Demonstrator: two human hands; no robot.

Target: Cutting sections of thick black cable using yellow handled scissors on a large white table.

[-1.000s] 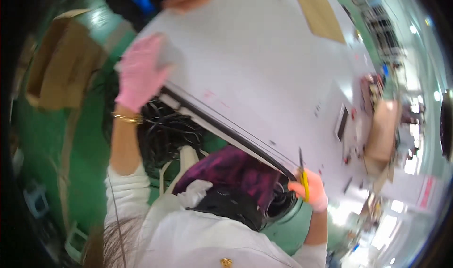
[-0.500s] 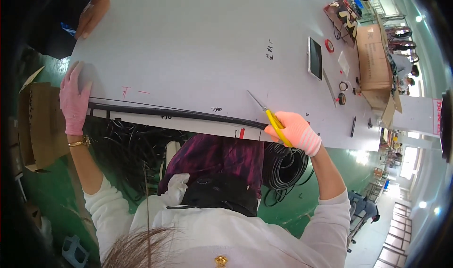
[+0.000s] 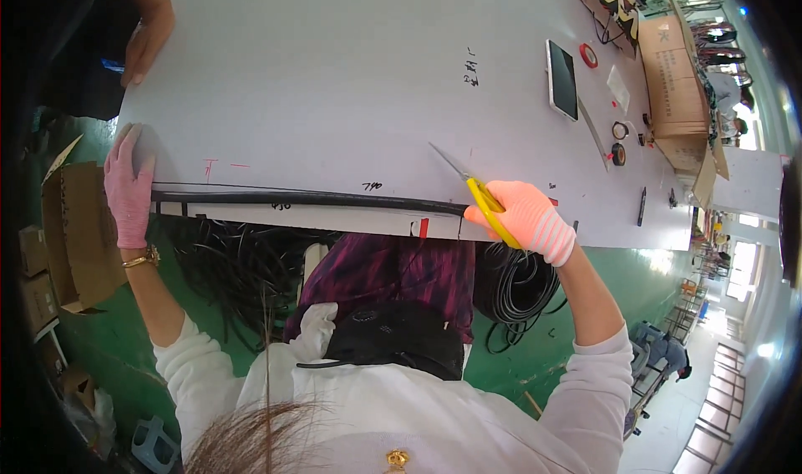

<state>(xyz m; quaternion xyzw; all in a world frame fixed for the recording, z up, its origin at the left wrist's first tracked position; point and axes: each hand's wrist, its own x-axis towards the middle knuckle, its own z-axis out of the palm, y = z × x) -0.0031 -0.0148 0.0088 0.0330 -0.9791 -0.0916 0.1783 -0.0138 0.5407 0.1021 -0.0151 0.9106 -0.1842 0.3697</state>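
Note:
Along the near table edge stretches a length of black tubing (image 3: 317,198), with a thin dark line beside it. My left hand (image 3: 130,190), in a pink glove, lies with fingers stretched out over the table's left edge, at the tubing's left end. In an orange-pink glove, my right hand (image 3: 530,217) is closed around yellow-handled scissors (image 3: 481,197). Their blades are together and point away to the far left over the table. The tubing's right end meets the fingertips of this hand; whether they pinch it is hidden.
The grey table (image 3: 334,81) carries pen marks. To the right are a tablet-like device (image 3: 561,80), tape rolls (image 3: 618,154), a black pen (image 3: 642,207) and a cardboard box (image 3: 672,81). Another person's hand (image 3: 149,46) rests at the far left corner. Coiled black tubing (image 3: 516,290) lies below the edge.
The view has shifted slightly. Both hands keep their places at the two ends of the tubing, which now looks straighter. The scissors stay in my right hand.

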